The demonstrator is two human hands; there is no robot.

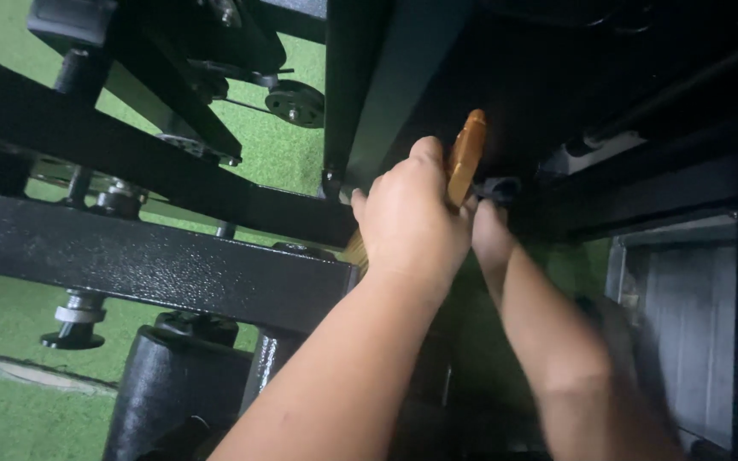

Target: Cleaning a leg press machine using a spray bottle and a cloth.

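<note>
Wooden brush (465,156), one, held by left hand (410,224); right hand (490,235) beside.

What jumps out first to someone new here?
The left hand at centre, gripping a wooden brush held up against a black metal frame. The right hand reaches into the dark gap beside it, partly hidden. Green turf shows behind the frame at left.

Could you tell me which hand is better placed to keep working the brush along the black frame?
The left hand: it already grips the wooden brush, bristles low against the black frame. The right hand is tucked behind it, blurred, near a dark fitting; whether it holds anything is unclear.
</note>
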